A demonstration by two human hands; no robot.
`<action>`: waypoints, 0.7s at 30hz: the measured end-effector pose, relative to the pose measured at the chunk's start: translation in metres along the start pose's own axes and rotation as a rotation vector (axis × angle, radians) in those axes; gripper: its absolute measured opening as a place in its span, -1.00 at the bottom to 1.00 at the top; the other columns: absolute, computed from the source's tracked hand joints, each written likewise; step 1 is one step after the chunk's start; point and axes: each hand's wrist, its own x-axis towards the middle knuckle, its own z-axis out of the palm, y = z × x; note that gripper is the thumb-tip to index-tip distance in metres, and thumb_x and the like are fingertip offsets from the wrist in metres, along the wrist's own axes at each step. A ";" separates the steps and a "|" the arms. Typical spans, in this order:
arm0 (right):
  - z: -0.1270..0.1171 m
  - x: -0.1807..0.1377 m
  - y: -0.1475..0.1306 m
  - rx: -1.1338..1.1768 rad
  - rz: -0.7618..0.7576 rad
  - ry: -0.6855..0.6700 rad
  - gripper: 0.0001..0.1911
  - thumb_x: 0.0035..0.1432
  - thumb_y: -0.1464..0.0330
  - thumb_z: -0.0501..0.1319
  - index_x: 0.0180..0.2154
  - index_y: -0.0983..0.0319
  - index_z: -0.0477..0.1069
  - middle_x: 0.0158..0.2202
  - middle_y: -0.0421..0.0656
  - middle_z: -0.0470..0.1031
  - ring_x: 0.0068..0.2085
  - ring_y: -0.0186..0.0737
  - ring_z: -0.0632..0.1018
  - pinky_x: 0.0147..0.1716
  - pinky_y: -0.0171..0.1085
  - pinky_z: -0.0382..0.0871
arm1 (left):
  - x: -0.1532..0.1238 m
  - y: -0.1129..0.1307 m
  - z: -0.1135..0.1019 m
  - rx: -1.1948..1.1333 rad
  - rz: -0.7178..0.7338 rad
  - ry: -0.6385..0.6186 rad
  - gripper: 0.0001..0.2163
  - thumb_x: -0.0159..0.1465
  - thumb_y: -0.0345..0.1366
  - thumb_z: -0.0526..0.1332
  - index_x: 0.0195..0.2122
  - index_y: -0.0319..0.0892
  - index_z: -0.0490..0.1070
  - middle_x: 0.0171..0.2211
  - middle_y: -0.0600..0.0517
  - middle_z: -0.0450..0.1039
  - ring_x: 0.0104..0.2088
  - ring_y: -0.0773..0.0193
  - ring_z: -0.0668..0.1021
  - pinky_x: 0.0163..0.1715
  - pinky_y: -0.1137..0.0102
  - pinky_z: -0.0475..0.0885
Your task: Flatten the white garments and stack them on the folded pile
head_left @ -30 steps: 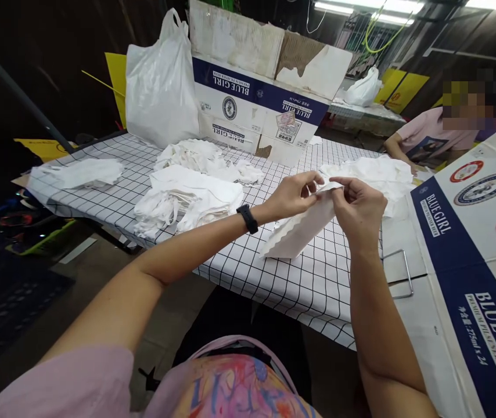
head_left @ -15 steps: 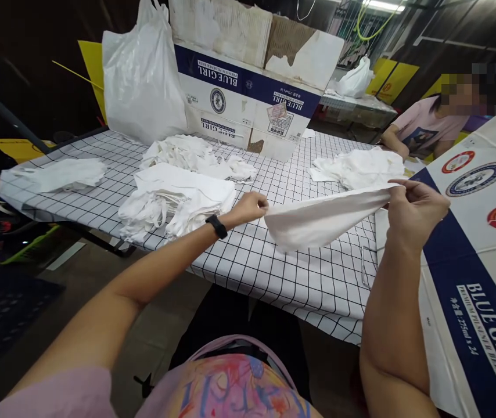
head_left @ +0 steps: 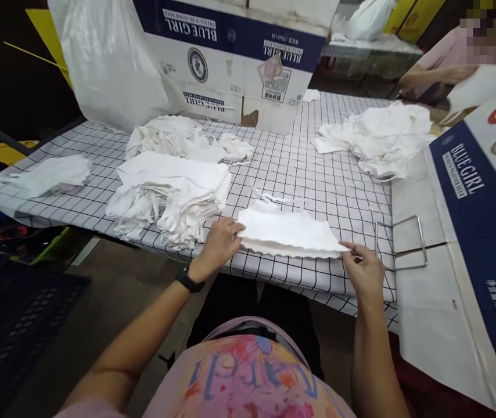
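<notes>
A white piece of cloth lies on the checked tablecloth in front of me, its near edge wavy and its two layers slightly apart. My left hand, with a black band at the wrist, pinches its left corner. The right corner is between the thumb and fingers of my right hand. Thin white ties trail from the cloth's far side. Just left of my left hand sits a stack of folded white cloth pieces, with ties bunched at its near side.
Behind the stack is a loose white heap; another heap lies at right. A white plastic bag and an upside-down beer carton stand behind. Cardboard and a wire frame flank my right hand. A co-worker sits far right.
The cloth, held stretched in the air before, is now down on the table near its front edge. Both hands have lowered with it, still at its corners. The view has tilted downward.
</notes>
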 end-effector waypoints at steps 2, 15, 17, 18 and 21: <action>0.003 -0.017 0.012 -0.042 -0.005 -0.049 -0.59 -0.02 0.18 0.18 -0.26 0.24 0.68 -0.24 0.00 0.65 -0.45 -0.15 0.49 -0.25 -0.10 0.44 | -0.024 -0.005 0.011 0.026 -0.041 -0.083 -0.74 0.25 -0.46 0.16 -0.12 -0.20 0.59 -0.25 -0.08 0.50 -0.15 0.06 0.51 -0.13 0.17 0.40; 0.000 -0.039 0.016 -0.084 -0.057 -0.057 -0.65 0.04 0.26 0.14 -0.24 0.20 0.64 -0.15 -0.01 0.63 -0.39 -0.11 0.53 -0.22 -0.07 0.48 | -0.048 0.003 0.014 0.004 -0.094 -0.048 -0.75 0.29 -0.46 0.14 -0.12 -0.15 0.57 -0.25 -0.05 0.53 -0.10 0.06 0.49 -0.11 0.17 0.34; -0.003 -0.041 0.019 -0.071 -0.045 -0.088 -0.65 0.05 0.25 0.15 -0.22 0.18 0.65 -0.13 -0.02 0.63 -0.33 -0.08 0.56 -0.19 -0.07 0.49 | -0.050 0.003 0.014 -0.003 -0.096 -0.036 -0.75 0.29 -0.45 0.14 -0.11 -0.15 0.57 -0.26 -0.04 0.54 -0.12 0.07 0.50 -0.11 0.18 0.34; -0.005 -0.042 0.021 -0.058 -0.039 -0.110 -0.65 0.05 0.25 0.16 -0.21 0.18 0.65 -0.10 -0.03 0.63 -0.30 -0.07 0.57 -0.18 -0.08 0.49 | -0.051 0.003 0.013 -0.004 -0.093 -0.035 -0.75 0.30 -0.44 0.14 -0.10 -0.15 0.57 -0.27 -0.04 0.54 -0.13 0.07 0.50 -0.12 0.18 0.34; -0.010 -0.044 0.025 -0.010 -0.009 -0.138 -0.65 0.06 0.20 0.20 -0.19 0.17 0.65 -0.07 -0.04 0.63 -0.24 -0.05 0.59 -0.16 -0.08 0.50 | -0.053 0.004 0.010 -0.022 -0.068 -0.037 -0.76 0.32 -0.43 0.13 -0.11 -0.15 0.58 -0.29 -0.03 0.53 -0.15 0.08 0.50 -0.13 0.19 0.34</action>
